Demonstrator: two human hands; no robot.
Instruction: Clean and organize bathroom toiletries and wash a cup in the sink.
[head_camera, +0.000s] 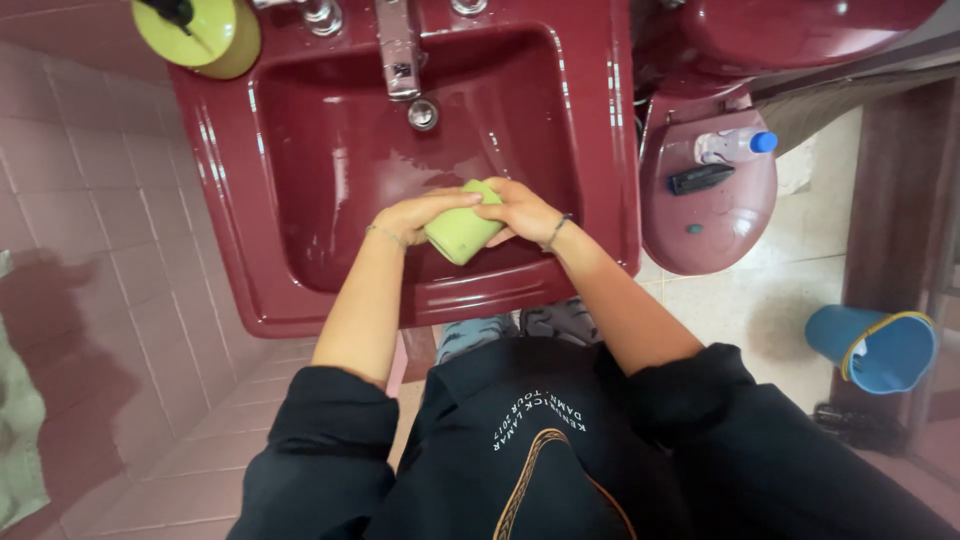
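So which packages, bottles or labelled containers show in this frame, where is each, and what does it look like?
Soap dispenser: sink's back left corner, round, yellow-green, dark pump.
Plastic bottle: lying on the closed toilet lid, clear, blue cap.
No signs or screens.

Pink wall tiles (90, 250), pale speckled floor (760, 320), perhaps a dark door frame (900, 200).

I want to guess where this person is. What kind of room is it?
Most likely a bathroom. Both hands, left hand and right hand, hold a green bar of soap over a dark red sink with a tap, and a matching toilet stands beside it.
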